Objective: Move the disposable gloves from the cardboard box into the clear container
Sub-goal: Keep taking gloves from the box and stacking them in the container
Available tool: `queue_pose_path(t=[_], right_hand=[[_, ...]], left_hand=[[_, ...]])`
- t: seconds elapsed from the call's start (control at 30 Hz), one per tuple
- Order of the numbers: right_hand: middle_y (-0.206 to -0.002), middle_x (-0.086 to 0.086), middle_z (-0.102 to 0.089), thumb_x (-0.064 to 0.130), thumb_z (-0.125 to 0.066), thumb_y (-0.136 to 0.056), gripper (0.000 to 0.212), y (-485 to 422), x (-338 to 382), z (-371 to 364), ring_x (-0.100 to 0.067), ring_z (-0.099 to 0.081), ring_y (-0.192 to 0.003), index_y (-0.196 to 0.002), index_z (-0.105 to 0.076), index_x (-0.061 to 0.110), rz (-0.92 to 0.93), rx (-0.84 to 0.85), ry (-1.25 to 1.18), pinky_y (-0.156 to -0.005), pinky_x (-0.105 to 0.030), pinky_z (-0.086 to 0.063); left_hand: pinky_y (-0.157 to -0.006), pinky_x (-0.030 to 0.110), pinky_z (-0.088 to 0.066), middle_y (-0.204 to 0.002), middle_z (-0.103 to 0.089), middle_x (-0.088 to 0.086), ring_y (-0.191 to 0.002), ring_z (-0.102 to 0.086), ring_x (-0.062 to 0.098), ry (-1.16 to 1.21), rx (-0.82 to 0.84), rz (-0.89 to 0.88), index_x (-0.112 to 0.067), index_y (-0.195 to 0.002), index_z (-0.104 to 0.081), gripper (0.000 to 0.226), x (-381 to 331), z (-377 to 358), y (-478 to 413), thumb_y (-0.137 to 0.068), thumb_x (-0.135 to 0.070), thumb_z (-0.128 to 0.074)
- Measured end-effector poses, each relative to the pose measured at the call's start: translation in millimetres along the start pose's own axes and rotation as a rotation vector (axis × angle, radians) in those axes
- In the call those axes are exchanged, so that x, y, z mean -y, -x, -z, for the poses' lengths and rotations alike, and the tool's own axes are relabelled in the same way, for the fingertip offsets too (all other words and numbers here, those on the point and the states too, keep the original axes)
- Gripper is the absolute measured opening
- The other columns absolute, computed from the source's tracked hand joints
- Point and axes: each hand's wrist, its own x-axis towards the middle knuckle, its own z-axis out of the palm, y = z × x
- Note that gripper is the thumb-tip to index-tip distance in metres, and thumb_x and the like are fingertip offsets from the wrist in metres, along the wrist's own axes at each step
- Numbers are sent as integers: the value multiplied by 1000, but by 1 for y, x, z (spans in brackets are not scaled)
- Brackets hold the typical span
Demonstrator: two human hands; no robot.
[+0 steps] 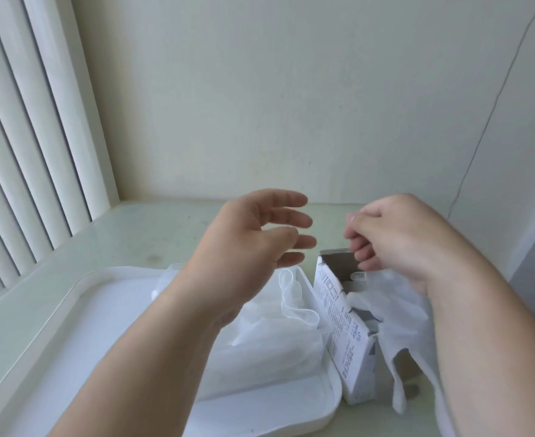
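Right hand: pinched thin translucent plastic glove over printed white cardboard box. Left hand: spread, empty. Lifting it free before reaching the clear rectangular plastic container seemed advisable.

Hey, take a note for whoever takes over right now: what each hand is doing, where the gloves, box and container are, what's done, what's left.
Left hand: open, holds nothing, above the clear container.
Right hand: fingers curled on a glove that hangs by the cardboard box.
The box stands just right of the container, top open; its contents are mostly hidden.
Done: a pile of gloves lies in the container.
Left: put the held glove in, then any others from the box.
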Motion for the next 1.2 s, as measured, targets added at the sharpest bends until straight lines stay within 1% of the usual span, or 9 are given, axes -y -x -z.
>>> queue_pose_path(t=[0.1,0.23,0.43,0.6,0.73,0.83,1.0,1.1,1.2], right_hand=[[-65,-11,-66,11,-54,-97,27,-2,-5,-7,-21,-61,-58,-75,-68,5,-48,53,81,-62,-37,-59],[-74,-11,-72,19,-77,-80,10,2,-1,4,-18,-61,-58,-75,-73,12,47,78,508,-52,-26,-47],[-79,4,-68,13,-88,-64,26,8,-6,28,-16,-64,-69,-80,-71,23,-64,235,744,-56,-25,-46],[-71,-17,-70,14,-80,-72,9,1,-10,40,-22,-57,-59,-71,-71,13,148,-41,463,-60,-31,-43],[-80,-15,-75,12,-77,-80,6,27,19,36,-28,-70,-73,-78,-72,9,390,266,-186,-71,-39,-53],[-76,-7,-72,13,-63,-79,8,37,33,30,-14,-69,-68,-82,-67,7,434,423,-493,-60,-19,-52],[-77,-21,-69,4,-57,-92,6,34,32,24,-21,-67,-71,-92,-63,2,340,348,-543,-58,-23,-53],[-61,-5,-66,3,-57,-94,14,32,32,22,-11,-61,-46,-82,-61,9,250,267,-510,-39,-20,-47],[-57,-2,-64,5,-57,-95,15,33,33,21,-11,-58,-39,-81,-62,9,221,288,-493,-36,-20,-44]], left_hand=[[-84,51,-58,-97,-73,-2,-88,-71,28,-236,83,14,-23,-99,-74,24,5,-9,4,-89,-3,-64],[-83,40,-58,-86,-73,-9,-82,-69,16,-346,180,67,-24,-92,-75,12,5,-20,9,-88,-15,-68],[-81,49,-58,-88,-72,-6,-85,-69,23,-355,112,93,-28,-93,-74,11,8,-16,5,-88,-19,-69],[-80,51,-58,-84,-71,-7,-85,-69,27,-298,56,98,-25,-102,-72,14,11,-14,4,-88,-22,-72],[-86,22,-54,-114,-72,-4,-104,-68,5,-98,209,108,-22,-127,-63,57,11,-6,1,-74,-38,-80],[-102,30,-50,-118,-73,9,-113,-67,19,129,343,88,-9,-122,-65,45,5,-1,2,-80,-22,-71],[-87,40,-57,-109,-72,21,-95,-69,29,354,222,117,2,-111,-70,37,2,5,-1,-81,-19,-67],[-65,35,-56,-94,-72,16,-78,-67,27,374,135,99,1,-106,-71,31,-3,11,-2,-81,-18,-73],[-76,41,-53,-94,-71,15,-81,-67,28,435,89,91,0,-107,-70,34,-11,16,0,-83,-24,-63]])
